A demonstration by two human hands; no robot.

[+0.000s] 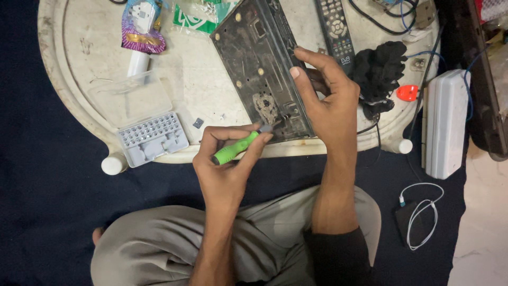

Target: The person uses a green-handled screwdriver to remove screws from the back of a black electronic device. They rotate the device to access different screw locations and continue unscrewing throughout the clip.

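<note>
The left hand (225,164) has its grip closed on a green plastic screwdriver (236,148). Its long tip points up and right, touching the near end of the dark flat metal case (259,69). The right hand (328,100) clamps that case's right edge on the round white tabletop (74,85).

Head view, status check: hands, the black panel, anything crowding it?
Left hand gripping green screwdriver, tip at black panel near edge. Right hand steadying panel's right side. Remote control and black glove close by, not blocking.

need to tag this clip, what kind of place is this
Likely a home repair spot on the floor: a low white table holds an opened device casing, a screwdriver bit case and a remote.
</note>
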